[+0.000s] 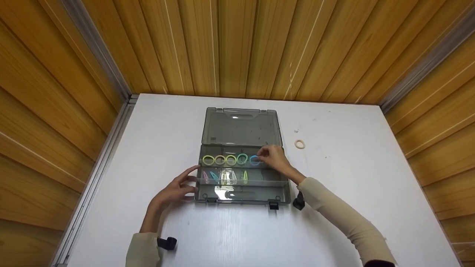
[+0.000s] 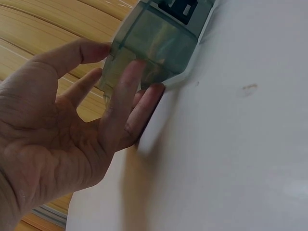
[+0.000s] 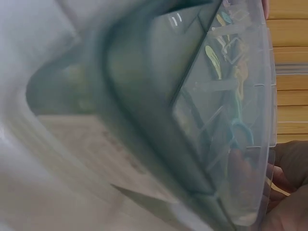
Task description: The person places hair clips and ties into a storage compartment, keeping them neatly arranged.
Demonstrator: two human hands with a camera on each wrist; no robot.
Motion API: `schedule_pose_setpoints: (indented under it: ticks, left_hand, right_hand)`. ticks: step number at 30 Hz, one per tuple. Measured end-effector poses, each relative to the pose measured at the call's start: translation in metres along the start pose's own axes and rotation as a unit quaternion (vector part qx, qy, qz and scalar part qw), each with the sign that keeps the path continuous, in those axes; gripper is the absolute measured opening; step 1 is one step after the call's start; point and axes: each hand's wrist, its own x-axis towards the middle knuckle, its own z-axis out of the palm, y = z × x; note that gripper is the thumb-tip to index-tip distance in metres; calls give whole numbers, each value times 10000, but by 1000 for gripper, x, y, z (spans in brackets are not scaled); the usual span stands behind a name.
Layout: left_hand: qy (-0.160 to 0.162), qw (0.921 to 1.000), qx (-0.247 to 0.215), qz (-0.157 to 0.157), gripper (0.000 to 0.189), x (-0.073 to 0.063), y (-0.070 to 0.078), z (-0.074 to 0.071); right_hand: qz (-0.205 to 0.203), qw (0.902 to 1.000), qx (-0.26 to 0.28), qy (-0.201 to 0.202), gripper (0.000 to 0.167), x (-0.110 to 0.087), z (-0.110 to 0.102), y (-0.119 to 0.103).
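A grey translucent organizer box (image 1: 243,194) lies with its lid (image 1: 243,128) folded back. My left hand (image 1: 174,191) touches its left side with loosely bent fingers; in the left wrist view the fingertips (image 2: 132,72) rest against the box wall. Over the back compartment, my right hand (image 1: 274,157) pinches a blue hair tie (image 1: 254,160) at its right edge. A green hair tie (image 1: 242,159) and several yellowish hair ties (image 1: 208,160) stand in a row to its left. The middle compartment holds several snap hair clips (image 1: 245,177). Through the clear divider, the right wrist view shows the blue hair tie (image 3: 242,134).
A beige hair tie (image 1: 300,144) lies on the white table (image 1: 341,155), right of the lid. Black latches (image 1: 273,205) stick out at the box's front edge. Wood-patterned walls (image 1: 237,48) enclose the table at the back and sides.
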Motion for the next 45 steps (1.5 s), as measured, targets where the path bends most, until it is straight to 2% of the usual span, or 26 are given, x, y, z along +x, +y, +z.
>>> schedule_pose_setpoints:
  ticks: [6,11,16,20,23,27,34,40,45]
  left_hand:
    - [-115,9999,-1,113,83,2,1,-1]
    - [-139,9999,-32,75,83,5,2,0]
    - [-69,9999,-10,104,83,6,2,1]
    - [-101,9999,19,121,83,6,0,2]
    - [-133,9998,15,176,83,6,0,2]
    - [-101,9997,10,233,82,4,2,1]
    - [-152,9997,42,191,83,0,1,0]
    - [-152,9998,14,150,84,-1,-1,-1]
    - [-163,9997,-6,204,83,0,-4,0]
  right_hand:
    - [319,9990,205,-231,4,4,-1,2]
    - [75,9984,243,-511,8,6,-4,6]
    - [54,9944,643,-839,16,8,-17,6]
    - [170,9930,686,-943,19,9,-35,2]
    - [86,9954,537,-783,19,9,-52,-1]
    - [70,9975,466,-523,19,8,-73,10]
    - [671,9951,641,-332,24,-5,-94,49]
    - [1088,9911,735,217,27,-14,-106,82]
    - [1558,9826,742,684,31,-17,-113,102]
